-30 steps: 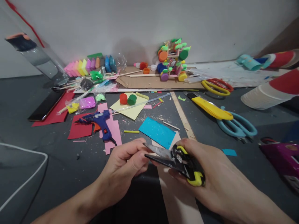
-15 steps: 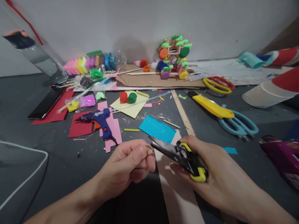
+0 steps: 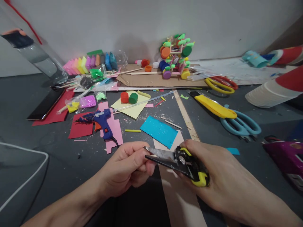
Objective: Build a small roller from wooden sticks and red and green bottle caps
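My left hand (image 3: 132, 165) is closed in a pinch at the centre, with the tip of a small pale piece (image 3: 153, 155) showing past the thumb; most of it is hidden by the fingers. My right hand (image 3: 210, 170) grips black cutting shears (image 3: 182, 160) with yellow parts. The shear blades point left, slightly apart, and reach the left fingertips around the pale piece. Just beyond the hands lies a blue sheet (image 3: 159, 131), partly over a pale strip (image 3: 178, 192) that runs toward me.
A blue glue gun (image 3: 103, 121) rests on pink paper at left. A yellow cutter (image 3: 213, 106) and blue-handled scissors (image 3: 239, 126) lie right. Behind stand a colourful wheeled model (image 3: 176, 56) and a white-and-red cone (image 3: 267, 94). A bottle (image 3: 42, 58) leans back left.
The shears have moved left and slightly down, so the blades now overlap the left fingertips. The blades look a little wider apart. The left hand has barely shifted.
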### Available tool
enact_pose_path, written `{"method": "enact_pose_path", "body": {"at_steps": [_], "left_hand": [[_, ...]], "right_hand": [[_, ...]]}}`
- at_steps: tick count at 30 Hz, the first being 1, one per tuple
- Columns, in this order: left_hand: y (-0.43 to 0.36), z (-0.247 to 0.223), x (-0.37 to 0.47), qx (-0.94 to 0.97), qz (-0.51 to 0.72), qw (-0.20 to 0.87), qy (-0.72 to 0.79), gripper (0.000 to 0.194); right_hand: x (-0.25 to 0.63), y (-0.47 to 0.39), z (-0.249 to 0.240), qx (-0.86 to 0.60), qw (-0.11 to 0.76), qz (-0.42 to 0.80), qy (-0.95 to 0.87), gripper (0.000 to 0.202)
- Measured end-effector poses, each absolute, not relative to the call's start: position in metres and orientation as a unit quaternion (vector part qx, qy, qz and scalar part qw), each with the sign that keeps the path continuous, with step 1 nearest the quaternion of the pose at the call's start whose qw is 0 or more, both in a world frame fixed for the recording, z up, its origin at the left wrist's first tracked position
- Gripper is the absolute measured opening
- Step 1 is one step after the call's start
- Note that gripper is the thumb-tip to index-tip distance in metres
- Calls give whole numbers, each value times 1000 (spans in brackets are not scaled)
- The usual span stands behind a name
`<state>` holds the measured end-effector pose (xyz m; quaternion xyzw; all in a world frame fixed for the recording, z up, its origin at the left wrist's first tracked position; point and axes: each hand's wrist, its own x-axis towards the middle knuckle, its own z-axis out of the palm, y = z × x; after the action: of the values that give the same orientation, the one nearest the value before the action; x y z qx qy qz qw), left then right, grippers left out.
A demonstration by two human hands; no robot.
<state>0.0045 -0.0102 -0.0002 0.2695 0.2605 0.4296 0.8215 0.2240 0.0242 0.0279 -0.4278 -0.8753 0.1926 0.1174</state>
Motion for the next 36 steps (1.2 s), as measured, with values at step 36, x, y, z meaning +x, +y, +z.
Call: {"method": "enact_pose_path", "body": {"at_steps": [36], "left_hand": [[-7,7,7,224,520,748,346,31]], "right_hand": [[230,36,20,-502,189,199,-820,30]]}}
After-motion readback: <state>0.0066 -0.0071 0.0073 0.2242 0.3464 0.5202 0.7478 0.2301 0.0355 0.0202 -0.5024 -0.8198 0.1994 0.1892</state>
